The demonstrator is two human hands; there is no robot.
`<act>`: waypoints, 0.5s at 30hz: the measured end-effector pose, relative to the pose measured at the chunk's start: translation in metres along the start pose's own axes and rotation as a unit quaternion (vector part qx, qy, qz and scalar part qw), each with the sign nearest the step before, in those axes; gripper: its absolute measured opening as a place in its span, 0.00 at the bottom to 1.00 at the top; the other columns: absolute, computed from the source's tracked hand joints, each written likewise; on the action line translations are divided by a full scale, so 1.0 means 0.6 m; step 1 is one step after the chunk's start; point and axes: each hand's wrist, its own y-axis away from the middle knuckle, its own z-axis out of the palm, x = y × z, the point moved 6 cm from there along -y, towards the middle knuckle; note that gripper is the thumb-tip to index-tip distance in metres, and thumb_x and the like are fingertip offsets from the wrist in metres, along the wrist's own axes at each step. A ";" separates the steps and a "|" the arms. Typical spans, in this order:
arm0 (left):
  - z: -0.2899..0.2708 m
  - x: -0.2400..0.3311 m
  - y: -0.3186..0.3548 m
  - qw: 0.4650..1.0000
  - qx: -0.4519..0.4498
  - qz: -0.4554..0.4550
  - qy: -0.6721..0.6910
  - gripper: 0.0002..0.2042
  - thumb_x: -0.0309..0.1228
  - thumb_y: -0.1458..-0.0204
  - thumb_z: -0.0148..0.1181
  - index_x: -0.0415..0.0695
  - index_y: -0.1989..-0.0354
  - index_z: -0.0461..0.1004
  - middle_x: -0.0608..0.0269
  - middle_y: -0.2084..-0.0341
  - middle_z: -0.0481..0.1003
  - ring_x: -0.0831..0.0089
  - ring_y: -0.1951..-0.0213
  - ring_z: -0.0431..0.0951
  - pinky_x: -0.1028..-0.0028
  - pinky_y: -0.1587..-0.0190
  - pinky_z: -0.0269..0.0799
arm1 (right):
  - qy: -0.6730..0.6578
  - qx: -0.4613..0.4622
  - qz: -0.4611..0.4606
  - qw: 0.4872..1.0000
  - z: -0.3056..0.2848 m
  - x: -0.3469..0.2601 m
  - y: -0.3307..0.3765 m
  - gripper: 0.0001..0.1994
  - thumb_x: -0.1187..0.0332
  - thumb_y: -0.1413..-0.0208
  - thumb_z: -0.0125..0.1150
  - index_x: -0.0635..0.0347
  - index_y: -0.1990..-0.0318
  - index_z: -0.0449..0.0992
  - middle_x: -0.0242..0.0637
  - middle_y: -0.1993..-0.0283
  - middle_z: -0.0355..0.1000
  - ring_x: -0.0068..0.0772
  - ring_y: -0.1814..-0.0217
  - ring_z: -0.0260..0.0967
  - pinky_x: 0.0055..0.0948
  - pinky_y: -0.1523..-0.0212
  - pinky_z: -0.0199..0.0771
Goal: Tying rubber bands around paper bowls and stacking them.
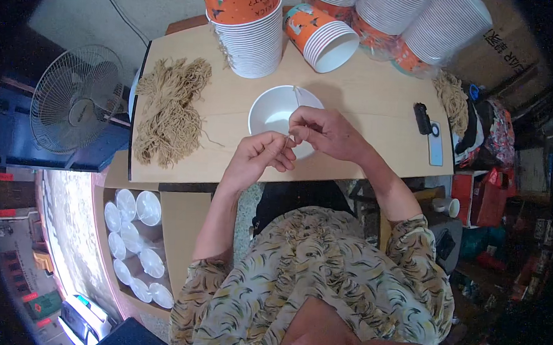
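In front of me on the table stands a white paper bucket point(270, 107), its open mouth facing up. A short cord end point(296, 89) shows at its far rim. My left hand point(258, 158) and my right hand point(332, 136) meet over the bucket's near side, fingertips pinched together. Between them is a thin tan cord point(288, 138), mostly hidden by the fingers. To the left lies a loose heap of tan cords point(171, 112).
At the back stand a tall stack of orange-and-white paper buckets point(250, 45), a tipped-over bucket stack point(322, 42) and wrapped stacks point(446, 32). A phone-like device point(435, 145) lies at right. Left are a fan point(79, 108) and a carton point(187, 230) of clear plastic cups.
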 end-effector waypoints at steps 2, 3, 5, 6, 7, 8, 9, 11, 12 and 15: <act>-0.003 -0.003 -0.004 1.000 -0.001 -0.005 -0.017 0.15 0.36 0.30 0.47 0.36 0.53 0.75 0.61 0.69 0.79 0.75 0.68 0.81 0.78 0.66 0.75 | -0.052 0.042 -0.058 0.996 -0.004 0.009 -0.007 0.05 0.70 0.35 0.59 0.62 0.62 0.74 0.25 0.72 0.72 0.13 0.74 0.64 0.19 0.74 0.64; -0.004 -0.004 -0.005 0.999 -0.002 -0.010 -0.031 0.15 0.36 0.30 0.47 0.37 0.53 0.76 0.62 0.69 0.78 0.75 0.68 0.81 0.78 0.65 0.76 | -0.052 0.044 -0.061 0.996 -0.007 0.013 -0.008 0.05 0.70 0.35 0.59 0.62 0.62 0.74 0.25 0.72 0.72 0.13 0.74 0.64 0.19 0.74 0.64; -0.004 -0.005 -0.006 0.999 0.003 -0.008 -0.032 0.15 0.36 0.30 0.47 0.37 0.53 0.76 0.62 0.70 0.78 0.75 0.69 0.81 0.78 0.66 0.75 | -0.089 0.057 0.013 0.994 -0.012 0.020 -0.012 0.06 0.69 0.36 0.61 0.62 0.63 0.77 0.25 0.74 0.72 0.11 0.76 0.63 0.17 0.75 0.62; -0.004 -0.005 -0.007 0.999 0.009 -0.006 -0.032 0.14 0.35 0.31 0.48 0.37 0.53 0.76 0.63 0.71 0.78 0.76 0.70 0.80 0.79 0.67 0.75 | -0.089 0.059 0.012 0.994 -0.015 0.018 -0.013 0.06 0.69 0.36 0.61 0.62 0.63 0.77 0.25 0.74 0.72 0.11 0.76 0.63 0.17 0.75 0.62; -0.003 -0.004 -0.006 0.999 0.007 -0.007 -0.035 0.14 0.35 0.31 0.48 0.37 0.53 0.76 0.63 0.71 0.78 0.76 0.70 0.80 0.79 0.67 0.75 | -0.098 0.052 0.038 0.993 -0.016 0.020 -0.014 0.06 0.69 0.36 0.61 0.61 0.63 0.77 0.25 0.75 0.72 0.11 0.76 0.62 0.16 0.76 0.62; -0.005 -0.004 -0.005 0.999 0.021 -0.008 -0.028 0.14 0.35 0.31 0.49 0.38 0.54 0.76 0.63 0.72 0.78 0.76 0.71 0.80 0.79 0.68 0.74 | -0.107 0.046 0.064 0.991 -0.015 0.024 -0.016 0.06 0.69 0.36 0.61 0.61 0.63 0.78 0.25 0.75 0.72 0.10 0.77 0.62 0.16 0.76 0.61; -0.008 -0.003 -0.004 0.999 0.036 -0.010 -0.021 0.13 0.35 0.31 0.49 0.38 0.54 0.76 0.64 0.72 0.78 0.77 0.72 0.80 0.79 0.68 0.74 | -0.108 0.049 0.064 0.991 -0.016 0.025 -0.017 0.06 0.69 0.36 0.61 0.61 0.63 0.78 0.25 0.75 0.72 0.10 0.77 0.62 0.16 0.76 0.61; -0.016 -0.007 -0.002 0.999 0.040 -0.008 -0.009 0.13 0.35 0.32 0.51 0.38 0.55 0.76 0.64 0.73 0.78 0.78 0.73 0.79 0.80 0.70 0.72 | -0.121 0.041 0.068 0.989 -0.015 0.027 -0.020 0.06 0.69 0.36 0.61 0.61 0.62 0.78 0.26 0.75 0.73 0.11 0.78 0.61 0.17 0.78 0.61; -0.022 -0.010 -0.002 0.999 0.048 -0.005 0.007 0.12 0.35 0.32 0.52 0.39 0.55 0.76 0.65 0.74 0.77 0.79 0.74 0.78 0.81 0.71 0.71 | -0.122 0.044 0.067 0.989 -0.016 0.028 -0.022 0.06 0.69 0.36 0.61 0.61 0.62 0.78 0.26 0.75 0.73 0.11 0.78 0.61 0.17 0.78 0.61; -0.030 -0.012 0.003 0.998 0.058 -0.006 0.006 0.11 0.36 0.34 0.55 0.41 0.55 0.77 0.68 0.77 0.76 0.81 0.76 0.75 0.83 0.74 0.68 | -0.120 0.026 0.057 0.991 -0.012 0.024 -0.029 0.06 0.69 0.36 0.60 0.62 0.63 0.78 0.27 0.75 0.74 0.11 0.78 0.62 0.17 0.78 0.61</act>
